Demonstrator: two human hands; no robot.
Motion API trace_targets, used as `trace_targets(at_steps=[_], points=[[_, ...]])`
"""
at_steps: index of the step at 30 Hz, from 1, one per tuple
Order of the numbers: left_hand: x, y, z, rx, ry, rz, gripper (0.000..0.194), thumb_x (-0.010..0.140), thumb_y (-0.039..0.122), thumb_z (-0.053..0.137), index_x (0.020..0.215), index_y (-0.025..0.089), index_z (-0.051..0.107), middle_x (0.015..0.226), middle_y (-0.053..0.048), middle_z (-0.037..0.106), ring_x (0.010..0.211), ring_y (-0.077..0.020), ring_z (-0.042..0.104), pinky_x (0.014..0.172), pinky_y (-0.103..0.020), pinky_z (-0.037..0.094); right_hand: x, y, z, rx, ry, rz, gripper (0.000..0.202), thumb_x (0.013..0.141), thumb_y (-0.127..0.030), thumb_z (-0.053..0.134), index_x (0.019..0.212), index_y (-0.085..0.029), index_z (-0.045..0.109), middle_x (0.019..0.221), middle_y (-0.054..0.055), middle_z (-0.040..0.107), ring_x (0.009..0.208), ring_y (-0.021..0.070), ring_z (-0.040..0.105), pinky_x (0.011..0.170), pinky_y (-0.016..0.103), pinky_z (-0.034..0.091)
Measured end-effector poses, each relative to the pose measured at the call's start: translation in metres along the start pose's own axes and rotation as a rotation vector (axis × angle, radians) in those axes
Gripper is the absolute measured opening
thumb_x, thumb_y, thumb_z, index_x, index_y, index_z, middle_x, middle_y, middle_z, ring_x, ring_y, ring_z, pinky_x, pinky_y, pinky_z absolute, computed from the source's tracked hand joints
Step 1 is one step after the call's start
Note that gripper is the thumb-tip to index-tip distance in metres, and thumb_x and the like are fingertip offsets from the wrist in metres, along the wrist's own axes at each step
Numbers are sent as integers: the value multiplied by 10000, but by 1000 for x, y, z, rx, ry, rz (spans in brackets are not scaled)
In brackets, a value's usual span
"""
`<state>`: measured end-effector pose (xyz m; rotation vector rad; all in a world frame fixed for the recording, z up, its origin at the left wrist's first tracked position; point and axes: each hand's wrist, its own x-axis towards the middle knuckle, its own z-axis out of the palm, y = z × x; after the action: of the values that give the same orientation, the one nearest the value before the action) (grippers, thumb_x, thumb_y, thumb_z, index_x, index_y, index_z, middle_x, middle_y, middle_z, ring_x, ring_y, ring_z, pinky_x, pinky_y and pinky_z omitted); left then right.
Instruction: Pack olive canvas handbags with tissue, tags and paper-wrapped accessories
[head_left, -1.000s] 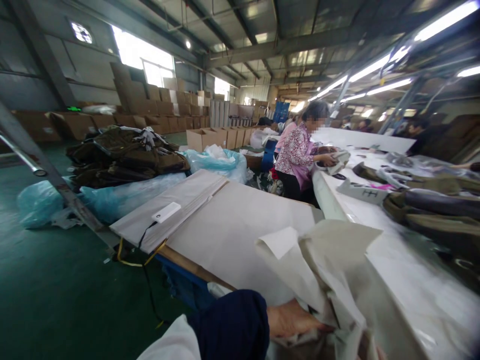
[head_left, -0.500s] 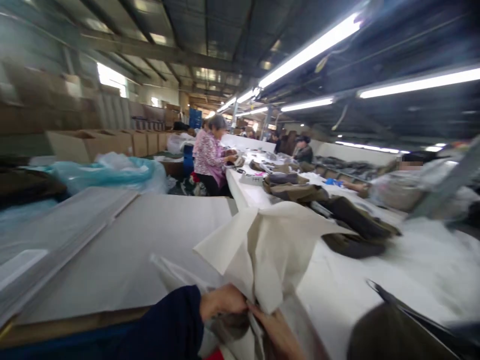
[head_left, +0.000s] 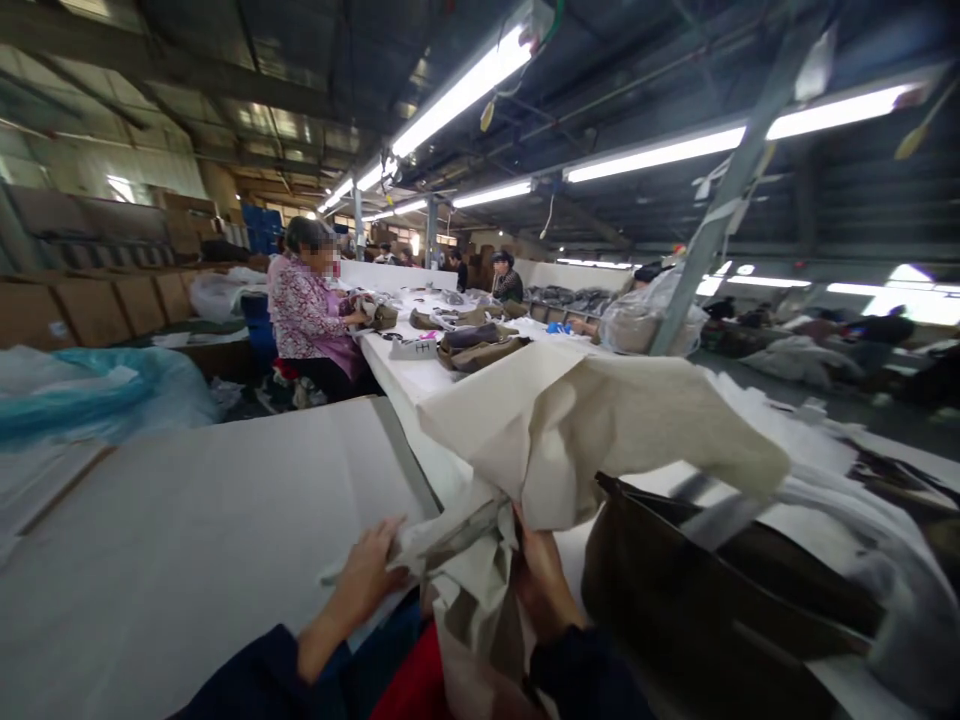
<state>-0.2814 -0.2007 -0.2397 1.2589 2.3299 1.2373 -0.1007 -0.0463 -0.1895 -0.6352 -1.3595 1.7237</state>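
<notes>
A large, crumpled cream sheet (head_left: 622,420), paper or cloth, rises in stiff folds at the centre, and its lower end hangs toward my lap. My right hand (head_left: 544,575) is closed on its gathered middle; some fingertips are hidden in the folds. To the left, my left hand (head_left: 364,572) has a drawn-out edge of this sheet between thumb and fingers. A dark olive-brown bag (head_left: 675,600) with an open top lies beside my right arm, and greyish translucent wrapping (head_left: 855,560) overlaps its far side.
A white board surface (head_left: 202,540) spreads left of my hands. The long white table (head_left: 401,385) runs away ahead, bearing brown fabric pieces (head_left: 480,345). A co-worker (head_left: 307,300) sits at its left side. Blue plastic wrapping (head_left: 127,390), cartons (head_left: 90,315) and a slanted post (head_left: 701,240) stand around.
My left hand has moved away from my right, stretching an edge of the cream sheet leftward. The sheet's upper part has spread to the right. My view has turned right, showing more of the bag.
</notes>
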Motion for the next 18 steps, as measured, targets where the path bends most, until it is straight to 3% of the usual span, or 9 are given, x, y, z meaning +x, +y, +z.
trace_targets(at_steps=[4,6,8,10,12,15,18], points=[[-14,-8,-13,-228,487,-175,483,744,548,596,1082,205,556,1169,-98,624,1111,-294,594,1011,-445,460,15,-30,7,256,130,56,459,707,-539,719,1057,-252,640,960,20,738,1007,228,660,789,313,560],[-28,-3,-12,-304,568,-192,465,742,603,605,1010,225,565,1117,-73,638,1081,-286,601,1020,-436,451,21,-37,11,297,147,44,457,699,-490,742,1078,-263,627,975,9,735,1020,224,652,788,303,556],[-39,4,-4,-464,386,-267,486,734,664,590,937,223,611,1011,-74,679,995,-289,631,929,-418,501,27,-35,16,289,143,34,432,704,-488,740,1058,-267,631,937,0,735,1011,223,651,777,296,552],[-39,12,7,-719,91,-447,619,691,779,529,855,196,659,885,-107,709,899,-314,659,768,-418,544,31,-25,20,245,98,27,385,714,-515,724,992,-261,649,857,0,730,967,223,657,753,291,550],[-32,24,16,-983,-94,-593,723,669,831,498,879,167,691,870,-132,726,899,-334,674,700,-413,548,33,-11,23,209,27,26,340,707,-533,725,890,-255,658,767,-3,711,891,216,663,718,286,545],[-19,45,20,-1241,-137,-584,550,713,641,681,979,161,699,941,-114,744,991,-319,675,809,-390,537,37,4,27,218,-7,30,304,668,-515,760,754,-255,628,684,-21,674,795,189,648,692,274,532],[-13,56,18,-1367,-193,-496,310,707,402,796,904,177,711,957,-92,753,1015,-306,675,900,-381,514,43,-2,29,264,76,44,322,618,-477,804,688,-252,585,646,-47,644,711,162,623,694,268,530]])
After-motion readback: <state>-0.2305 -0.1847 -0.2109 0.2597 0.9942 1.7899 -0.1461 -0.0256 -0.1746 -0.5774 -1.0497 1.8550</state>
